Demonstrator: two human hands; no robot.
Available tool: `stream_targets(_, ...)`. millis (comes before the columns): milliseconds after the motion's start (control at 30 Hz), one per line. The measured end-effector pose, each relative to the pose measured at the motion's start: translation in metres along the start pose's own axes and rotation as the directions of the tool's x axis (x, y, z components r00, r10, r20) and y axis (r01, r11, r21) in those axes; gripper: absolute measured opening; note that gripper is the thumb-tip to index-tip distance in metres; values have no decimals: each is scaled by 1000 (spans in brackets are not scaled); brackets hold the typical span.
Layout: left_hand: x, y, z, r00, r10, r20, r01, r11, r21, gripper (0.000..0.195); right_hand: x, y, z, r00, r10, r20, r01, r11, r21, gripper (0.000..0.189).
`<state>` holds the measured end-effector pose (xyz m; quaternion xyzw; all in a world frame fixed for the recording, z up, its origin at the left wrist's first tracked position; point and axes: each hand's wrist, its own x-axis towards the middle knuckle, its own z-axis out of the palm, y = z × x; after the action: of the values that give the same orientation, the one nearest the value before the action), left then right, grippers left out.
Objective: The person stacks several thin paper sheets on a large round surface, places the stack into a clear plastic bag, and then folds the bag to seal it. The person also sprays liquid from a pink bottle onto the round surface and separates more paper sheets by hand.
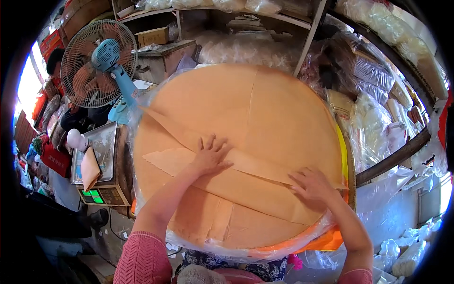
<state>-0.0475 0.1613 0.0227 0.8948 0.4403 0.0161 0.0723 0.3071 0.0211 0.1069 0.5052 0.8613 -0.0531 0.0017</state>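
Observation:
A large round stack of thin tan sheets [198, 92] lies before me on a plastic-wrapped surface. The upper sheet is partly folded over, with a long crease running from upper left to lower right. My left hand [211, 156] rests on this fold near the middle, palm down and fingers spread. Farther right, my right hand [312, 183] lies palm down on the fold near the right edge, its fingers slightly spread. Below the fold a loose flap [170, 158] and a lower layer [198, 213] show. Neither hand visibly grasps anything.
A blue fan [106, 53] stands at the upper left. Below it, a digital scale with a metal tray [114, 152] bears a folded tan piece [90, 168] and a white bulb-like object [76, 139]. Plastic-wrapped goods [372, 117] crowd the right. A person [55, 64] is at the far left.

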Motion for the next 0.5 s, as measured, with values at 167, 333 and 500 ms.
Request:
stream_targets(167, 5, 5, 8, 998, -9, -69, 12, 999, 46, 71, 76, -30, 44, 999, -26, -27, 26, 1000, 6, 44)
stream_targets(333, 2, -31, -5, 963, -271, -11, 271, 963, -10, 75, 67, -18, 76, 997, 69, 44, -67, 996, -59, 46)
stream_targets(500, -18, -116, -10, 767, -636, -89, 637, 770, -14, 74, 15, 25, 65, 954, 300, 15, -295, 946, -131, 46)
